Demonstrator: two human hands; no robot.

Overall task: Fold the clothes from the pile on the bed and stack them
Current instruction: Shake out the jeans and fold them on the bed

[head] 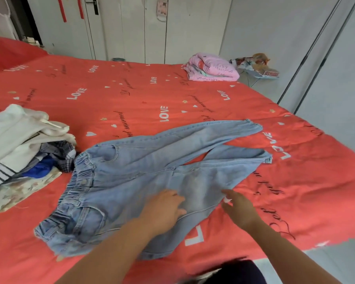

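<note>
Left hand (pixel 164 208) flat on light-blue jeans (pixel 135 173) spread on bed (pixel 115 95). Right hand (pixel 241 211) loosely open, touching jeans' edge at 4 o'clock. Clothes pile (pixel 23 144) 9 o'clock; folded pink stack (pixel 211 68) 1 o'clock.

A home bedroom: a red-covered bed (pixel 131 95) stands before white wardrobe doors (pixel 131 27).

The pile of clothes (pixel 19 144) was cut off by the left edge. Part of the jeans (pixel 131 171) was hidden under the left hand (pixel 164 208). The right hand (pixel 240 210) was blurred at its fingertips, so its hold on the jeans could not be told. A dark thing (pixel 234 271) was cut off at the bottom.
</note>
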